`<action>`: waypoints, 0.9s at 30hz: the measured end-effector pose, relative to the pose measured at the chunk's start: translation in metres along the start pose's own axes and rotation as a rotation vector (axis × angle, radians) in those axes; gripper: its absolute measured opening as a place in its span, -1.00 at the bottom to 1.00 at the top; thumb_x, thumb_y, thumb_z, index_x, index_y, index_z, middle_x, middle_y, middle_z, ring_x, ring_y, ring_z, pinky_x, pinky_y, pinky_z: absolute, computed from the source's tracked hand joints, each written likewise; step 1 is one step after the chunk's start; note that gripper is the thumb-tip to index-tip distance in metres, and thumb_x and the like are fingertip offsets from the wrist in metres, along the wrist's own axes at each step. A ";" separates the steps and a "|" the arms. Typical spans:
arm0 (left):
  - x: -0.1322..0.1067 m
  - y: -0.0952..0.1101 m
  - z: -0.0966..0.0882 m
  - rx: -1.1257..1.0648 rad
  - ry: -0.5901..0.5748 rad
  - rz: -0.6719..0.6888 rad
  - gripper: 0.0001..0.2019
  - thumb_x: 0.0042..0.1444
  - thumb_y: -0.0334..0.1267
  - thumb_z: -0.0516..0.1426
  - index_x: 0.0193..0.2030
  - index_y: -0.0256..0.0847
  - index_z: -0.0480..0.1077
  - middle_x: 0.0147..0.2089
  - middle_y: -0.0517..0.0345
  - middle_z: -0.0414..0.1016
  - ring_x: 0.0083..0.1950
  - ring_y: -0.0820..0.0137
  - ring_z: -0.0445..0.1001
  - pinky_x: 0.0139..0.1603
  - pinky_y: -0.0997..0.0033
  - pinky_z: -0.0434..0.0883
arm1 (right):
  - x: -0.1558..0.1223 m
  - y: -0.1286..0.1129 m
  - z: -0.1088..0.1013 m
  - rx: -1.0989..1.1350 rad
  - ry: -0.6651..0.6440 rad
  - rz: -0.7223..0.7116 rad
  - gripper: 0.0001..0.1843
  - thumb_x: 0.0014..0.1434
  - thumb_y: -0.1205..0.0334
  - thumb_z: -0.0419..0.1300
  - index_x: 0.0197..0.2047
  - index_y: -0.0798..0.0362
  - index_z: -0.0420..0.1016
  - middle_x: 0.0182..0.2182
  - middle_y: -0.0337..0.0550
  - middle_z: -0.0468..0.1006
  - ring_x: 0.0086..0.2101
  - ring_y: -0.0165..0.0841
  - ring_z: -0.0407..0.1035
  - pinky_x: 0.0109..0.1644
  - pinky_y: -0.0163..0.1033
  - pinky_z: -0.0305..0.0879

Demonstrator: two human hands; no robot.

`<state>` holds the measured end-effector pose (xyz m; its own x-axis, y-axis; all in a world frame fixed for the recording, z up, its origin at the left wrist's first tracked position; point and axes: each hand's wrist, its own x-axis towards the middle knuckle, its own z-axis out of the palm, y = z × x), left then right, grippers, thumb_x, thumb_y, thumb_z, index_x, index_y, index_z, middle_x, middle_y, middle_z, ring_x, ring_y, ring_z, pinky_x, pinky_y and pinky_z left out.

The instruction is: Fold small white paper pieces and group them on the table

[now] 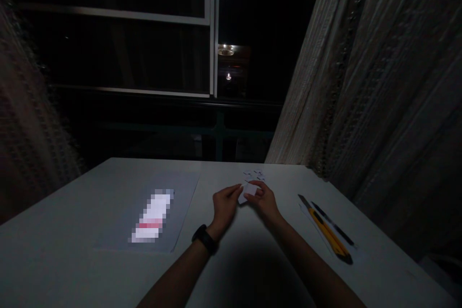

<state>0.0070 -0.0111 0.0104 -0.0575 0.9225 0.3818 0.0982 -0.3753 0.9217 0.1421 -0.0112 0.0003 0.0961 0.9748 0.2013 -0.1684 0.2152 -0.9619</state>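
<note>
Between my two hands a small white piece of paper is held just above the table. My left hand, with a black watch on its wrist, pinches the paper's left edge. From the other side my right hand grips it, thumb in front and fingers curled at its top and right. Just beyond the hands lie several small paper pieces with dark marks, too dim to read.
A yellow utility knife and a dark pen lie at the right on some paper. To the left, a bright pixelated phone-like rectangle rests on a large paper sheet. Curtains flank the dark window behind the white table.
</note>
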 end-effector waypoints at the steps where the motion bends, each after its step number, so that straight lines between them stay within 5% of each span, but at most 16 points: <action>1: 0.000 0.000 0.001 -0.001 -0.020 -0.026 -0.69 -0.10 -0.12 0.17 -0.23 -0.24 0.50 -0.30 0.06 0.56 -0.29 0.35 0.49 -0.22 0.40 0.38 | 0.000 0.000 0.000 -0.008 -0.006 -0.017 -0.41 -0.35 0.18 0.39 -0.21 0.06 0.29 -0.51 -0.23 0.53 -0.48 -0.33 0.43 -0.37 -0.21 0.35; 11: 0.004 -0.008 0.001 0.003 -0.072 -0.108 -0.62 -0.16 -0.15 0.21 -0.20 -0.34 0.49 -0.47 0.05 0.53 -0.49 0.41 0.41 -0.43 0.45 0.35 | 0.000 -0.005 -0.004 -0.140 -0.023 -0.049 -0.55 -0.32 0.02 0.36 -0.39 0.13 0.41 -0.55 -0.18 0.50 -0.49 -0.29 0.41 -0.41 -0.17 0.35; 22: 0.002 -0.007 0.002 0.084 -0.143 -0.054 -0.67 -0.14 -0.15 0.19 -0.26 -0.34 0.51 -0.48 0.02 0.54 -0.48 0.36 0.43 -0.42 0.39 0.36 | 0.001 -0.002 -0.007 -0.378 0.121 -0.140 -0.64 -0.20 -0.04 0.27 -0.64 0.14 0.44 -0.70 -0.22 0.41 -0.60 -0.39 0.28 -0.49 -0.29 0.19; 27: 0.002 -0.006 0.001 0.126 -0.133 -0.051 -0.70 -0.11 -0.16 0.18 -0.23 -0.28 0.50 -0.33 0.00 0.56 -0.34 0.31 0.48 -0.27 0.34 0.39 | 0.002 -0.006 -0.008 -0.423 0.098 -0.143 -0.64 -0.17 -0.05 0.23 -0.61 0.12 0.47 -0.66 -0.18 0.46 -0.56 -0.35 0.33 -0.45 -0.29 0.22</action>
<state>0.0070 -0.0064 0.0054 0.0653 0.9470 0.3146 0.2230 -0.3212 0.9204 0.1507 -0.0111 0.0051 0.1846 0.9226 0.3388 0.2665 0.2848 -0.9208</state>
